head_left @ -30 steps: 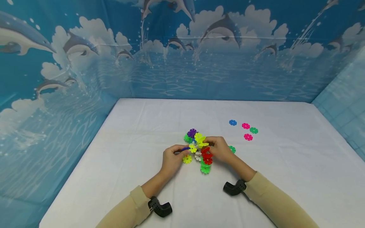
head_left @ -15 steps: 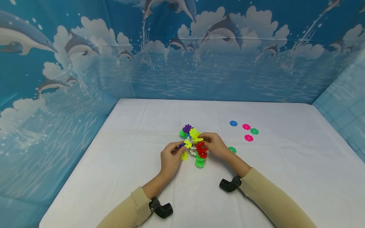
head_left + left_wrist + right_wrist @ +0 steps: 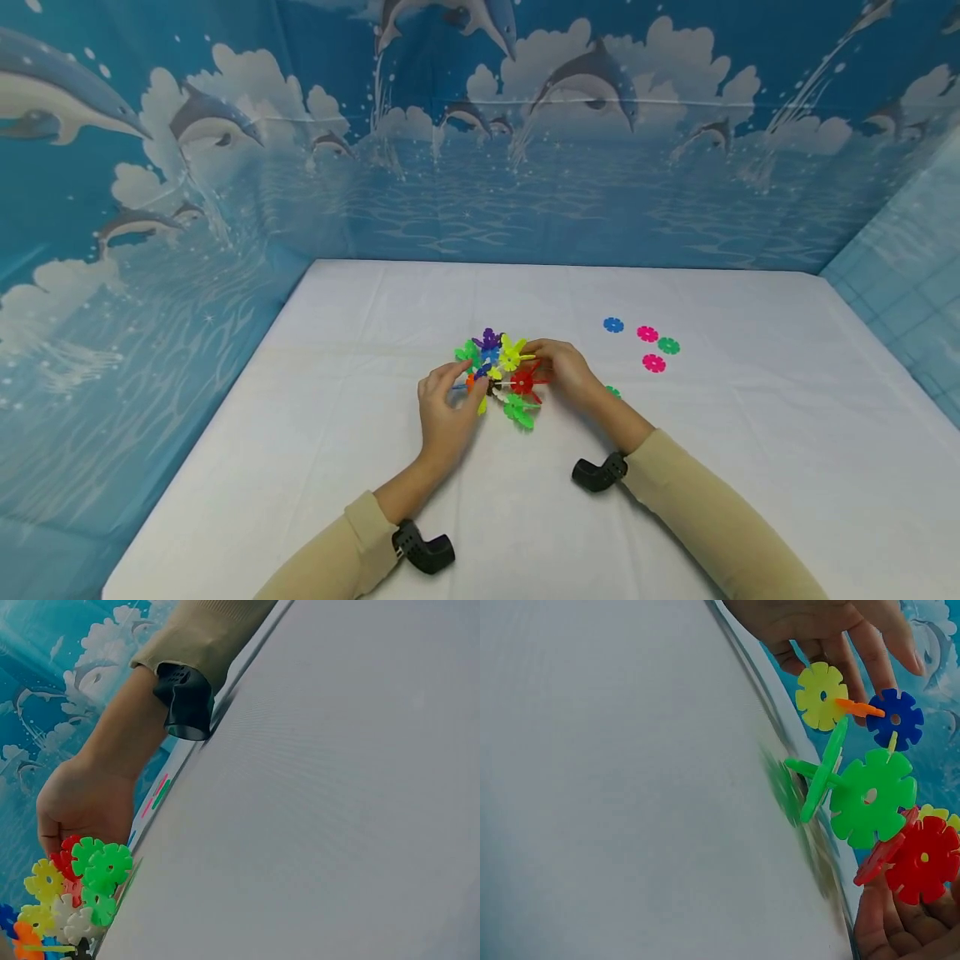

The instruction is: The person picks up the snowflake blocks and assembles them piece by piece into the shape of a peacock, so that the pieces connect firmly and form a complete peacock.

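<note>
A cluster of interlocking plastic flower discs [image 3: 517, 382] joins green, yellow, red, white, purple, orange and blue pieces between the hands. My right hand [image 3: 567, 379] grips its right side, by the red disc [image 3: 925, 859] and yellow ones; some of its fingertips are hidden. At the cluster's left side is my left hand [image 3: 444, 421], thumb and index finger spread apart. In the right wrist view, the left fingers [image 3: 870, 652] reach down close behind the blue disc [image 3: 907, 720] and orange disc; whether they touch is unclear. Green discs [image 3: 105, 866] face the left wrist camera.
Loose discs lie on the white table [image 3: 750, 433] to the right: a blue disc [image 3: 613, 325], two pink discs [image 3: 654, 363] and a green disc [image 3: 669, 345]. Another green disc [image 3: 613, 390] is partly covered by the right arm. A dolphin-print curtain [image 3: 480, 192] hangs behind.
The disc cluster has shifted left and turned, bringing orange and black pieces into sight. The left thumb and index finger have come apart from their pinch. My right hand has moved left with the cluster.
</note>
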`<state>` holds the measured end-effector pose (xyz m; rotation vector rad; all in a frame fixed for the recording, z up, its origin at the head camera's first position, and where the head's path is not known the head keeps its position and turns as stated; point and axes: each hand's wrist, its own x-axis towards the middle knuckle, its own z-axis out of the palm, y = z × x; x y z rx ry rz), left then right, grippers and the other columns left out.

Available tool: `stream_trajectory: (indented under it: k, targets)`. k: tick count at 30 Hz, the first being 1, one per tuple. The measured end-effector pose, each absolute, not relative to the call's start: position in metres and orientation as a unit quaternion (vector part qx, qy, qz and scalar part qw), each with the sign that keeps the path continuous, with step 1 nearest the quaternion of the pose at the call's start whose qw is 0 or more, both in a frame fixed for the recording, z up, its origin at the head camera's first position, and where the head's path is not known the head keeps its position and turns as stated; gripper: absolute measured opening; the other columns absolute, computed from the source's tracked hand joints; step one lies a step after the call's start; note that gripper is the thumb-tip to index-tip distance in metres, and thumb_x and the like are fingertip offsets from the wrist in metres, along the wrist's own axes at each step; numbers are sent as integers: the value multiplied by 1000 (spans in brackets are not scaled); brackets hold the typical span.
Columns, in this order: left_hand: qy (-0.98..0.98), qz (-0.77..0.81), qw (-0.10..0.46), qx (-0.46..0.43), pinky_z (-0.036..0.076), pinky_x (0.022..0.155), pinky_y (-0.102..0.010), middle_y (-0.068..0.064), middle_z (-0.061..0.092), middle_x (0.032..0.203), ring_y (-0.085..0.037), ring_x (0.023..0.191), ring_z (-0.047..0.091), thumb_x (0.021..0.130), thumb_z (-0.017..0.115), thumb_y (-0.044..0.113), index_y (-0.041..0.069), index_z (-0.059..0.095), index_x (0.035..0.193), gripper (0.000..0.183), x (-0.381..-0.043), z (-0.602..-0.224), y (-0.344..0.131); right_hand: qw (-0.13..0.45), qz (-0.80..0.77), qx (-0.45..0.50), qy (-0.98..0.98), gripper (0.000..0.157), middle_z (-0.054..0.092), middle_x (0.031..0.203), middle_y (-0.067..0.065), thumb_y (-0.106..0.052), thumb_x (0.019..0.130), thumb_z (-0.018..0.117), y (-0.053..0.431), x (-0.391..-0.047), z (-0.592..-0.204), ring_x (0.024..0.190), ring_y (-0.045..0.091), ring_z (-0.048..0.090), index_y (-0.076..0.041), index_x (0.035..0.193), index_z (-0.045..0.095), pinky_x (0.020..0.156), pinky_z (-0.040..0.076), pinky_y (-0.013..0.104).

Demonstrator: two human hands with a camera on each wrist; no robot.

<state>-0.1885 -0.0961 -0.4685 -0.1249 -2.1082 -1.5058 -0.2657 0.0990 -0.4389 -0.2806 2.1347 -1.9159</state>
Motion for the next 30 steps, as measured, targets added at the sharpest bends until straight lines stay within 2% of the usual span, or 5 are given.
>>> stream_trajectory:
  k: [4, 7, 14, 25, 30]
  targets:
    - [-775, -579, 252, -32, 35, 90, -43, -9, 59, 117, -26, 109, 44, 93, 65, 22, 6, 69, 119, 31, -187, -468, -96, 122, -645, -52, 753, 50, 65, 114, 17, -28, 106, 35, 97, -269, -434, 96, 17, 62, 13, 126, 53, 78, 49, 26]
    - [-771, -585, 251, -31, 35, 90, -44, -9, 59, 116, -26, 109, 45, 93, 62, 20, 6, 69, 118, 29, -185, -467, -96, 114, -577, -34, 808, 53, 62, 115, 21, -37, 105, 38, 96, -271, -433, 95, 27, 58, 8, 126, 57, 79, 48, 33]
    - [-763, -588, 265, -38, 37, 93, -46, -9, 58, 119, -28, 113, 45, 90, 62, 11, 5, 68, 119, 30, -184, -464, -90, 87, -484, -52, 869, 46, 56, 133, 20, -32, 103, 45, 103, -273, -433, 124, 35, 48, 2, 130, 59, 104, 38, 51]
    - [-763, -571, 285, -106, 38, 90, -46, -12, 56, 121, -28, 113, 44, 86, 57, -4, 3, 69, 112, 30, -182, -448, -77, 58, -522, -50, 850, 41, 58, 127, 20, -29, 103, 50, 155, -271, -428, 105, 32, 55, 2, 129, 59, 81, 49, 35]
    - [-776, -508, 320, -195, 38, 90, -46, -9, 61, 111, -28, 107, 50, 83, 57, -6, 2, 70, 103, 25, -184, -441, -59, 33, -527, -36, 849, 43, 56, 127, 24, -28, 103, 49, 191, -265, -421, 114, 33, 53, 5, 129, 57, 86, 50, 34]
